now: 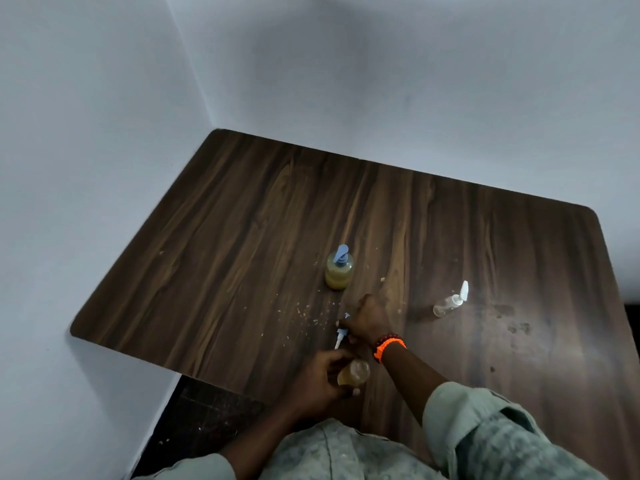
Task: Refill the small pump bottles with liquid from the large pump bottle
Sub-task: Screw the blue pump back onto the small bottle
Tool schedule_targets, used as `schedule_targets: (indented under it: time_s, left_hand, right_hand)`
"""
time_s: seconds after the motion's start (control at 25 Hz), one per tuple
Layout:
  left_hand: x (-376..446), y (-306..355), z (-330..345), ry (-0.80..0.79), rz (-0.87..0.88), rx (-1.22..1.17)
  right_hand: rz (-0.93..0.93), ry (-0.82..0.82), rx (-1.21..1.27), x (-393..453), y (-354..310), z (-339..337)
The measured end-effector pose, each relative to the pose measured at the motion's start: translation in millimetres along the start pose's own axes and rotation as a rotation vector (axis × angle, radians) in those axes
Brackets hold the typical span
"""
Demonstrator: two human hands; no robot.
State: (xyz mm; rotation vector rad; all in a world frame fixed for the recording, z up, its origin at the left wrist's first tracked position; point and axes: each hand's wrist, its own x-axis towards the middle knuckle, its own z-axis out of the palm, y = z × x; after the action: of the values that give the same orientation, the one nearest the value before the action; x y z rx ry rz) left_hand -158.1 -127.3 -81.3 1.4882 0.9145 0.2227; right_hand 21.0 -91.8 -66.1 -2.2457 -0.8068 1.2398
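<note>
A pump bottle (339, 273) with yellowish liquid and a blue pump head stands upright near the middle of the dark wooden table (242, 220). My left hand (318, 379) grips a small clear bottle (355, 372) holding some amber liquid, its neck bare, near the table's front edge. Just above it, my right hand (369, 320) holds a blue-and-white pump top (341, 334) with its white tube pointing down toward the small bottle. To the right, a second small clear bottle (450, 302) with a white pump cap looks empty.
Small crumbs and drops are scattered on the table around the bottles, with dark stains at the right. White walls meet in a corner behind the table. Dark floor shows past the table's front-left edge. An orange band sits on my right wrist.
</note>
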Motion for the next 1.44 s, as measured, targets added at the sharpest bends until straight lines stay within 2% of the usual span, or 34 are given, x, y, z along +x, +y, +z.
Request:
schedule_targets:
  time_s: [0.28, 0.4, 0.56, 0.96, 1.44]
  left_hand:
    - [28, 15, -2, 0.052, 0.014, -0.015]
    - [41, 30, 2, 0.061, 0.051, -0.050]
    - [54, 43, 12, 0.025, 0.111, -0.074]
    - [59, 52, 18, -0.033, 0.159, -0.045]
    - [53, 77, 18, -0.065, 0.224, -0.077]
  right_hand:
    - [-0.246, 0.399, 0.348, -55, 19, -96]
    - [-0.391, 0.462, 0.470, -98, 22, -119]
    - [-0.504, 0.519, 0.443, -134, 19, -125]
    - [-0.605, 0.583, 0.336, -145, 27, -123]
    - [-0.603, 0.442, 0.216, -124, 37, -100]
